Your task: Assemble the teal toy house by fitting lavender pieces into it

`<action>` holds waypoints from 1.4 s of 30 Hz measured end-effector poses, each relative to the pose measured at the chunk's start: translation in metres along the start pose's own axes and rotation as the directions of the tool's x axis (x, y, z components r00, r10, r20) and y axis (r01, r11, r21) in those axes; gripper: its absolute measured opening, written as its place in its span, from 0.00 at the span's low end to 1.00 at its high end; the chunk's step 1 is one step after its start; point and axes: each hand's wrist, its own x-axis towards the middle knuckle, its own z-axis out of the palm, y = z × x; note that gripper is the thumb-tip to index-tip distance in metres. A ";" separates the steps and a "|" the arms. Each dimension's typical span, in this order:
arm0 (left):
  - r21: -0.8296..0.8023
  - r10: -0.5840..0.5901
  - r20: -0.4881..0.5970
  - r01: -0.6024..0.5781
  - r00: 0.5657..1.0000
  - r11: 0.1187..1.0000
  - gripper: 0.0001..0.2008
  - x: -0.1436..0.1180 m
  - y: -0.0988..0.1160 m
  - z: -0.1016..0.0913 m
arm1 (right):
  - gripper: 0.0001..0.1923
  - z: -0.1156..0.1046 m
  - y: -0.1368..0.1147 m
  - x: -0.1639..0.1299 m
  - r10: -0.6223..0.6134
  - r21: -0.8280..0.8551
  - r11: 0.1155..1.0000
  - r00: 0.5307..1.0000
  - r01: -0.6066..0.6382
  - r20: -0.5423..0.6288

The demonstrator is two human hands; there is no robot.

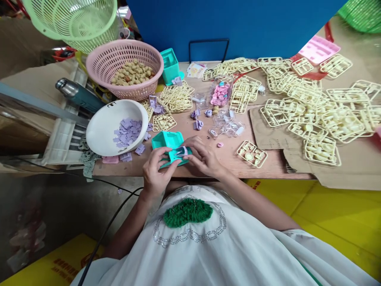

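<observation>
Both my hands hold a teal plastic toy piece (169,143) at the table's near edge. My left hand (156,171) grips its left front side from below. My right hand (202,153) pinches a small lilac part (182,150) against the teal piece's front. A white bowl (101,131) with several lilac parts sits just left of my hands. More lilac parts (197,124) lie loose on the table behind the teal piece.
A pink basket (119,53) of tan pieces stands at the back left, a green basket (74,20) above it. A second teal piece (170,65) stands behind. Many cream plastic sprues (312,107) cover the right side. A clear bag with pink parts (220,93) lies mid-table. A flask (77,93) lies at left.
</observation>
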 end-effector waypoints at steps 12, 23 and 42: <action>0.160 0.090 0.071 -0.101 0.993 0.982 0.09 0.003 0.007 -0.003 | 0.18 -0.009 -0.002 -0.002 0.040 -0.036 0.999 0.998 -0.038 0.056; 0.139 0.052 0.053 -0.059 0.997 0.988 0.08 0.001 0.003 -0.003 | 0.24 -0.013 -0.011 0.014 -0.168 -0.174 0.967 0.980 0.184 0.103; 0.016 -0.084 0.298 0.083 0.951 0.996 0.07 0.025 0.025 -0.037 | 0.20 -0.011 -0.016 0.001 -0.072 -0.092 0.993 0.997 0.075 0.041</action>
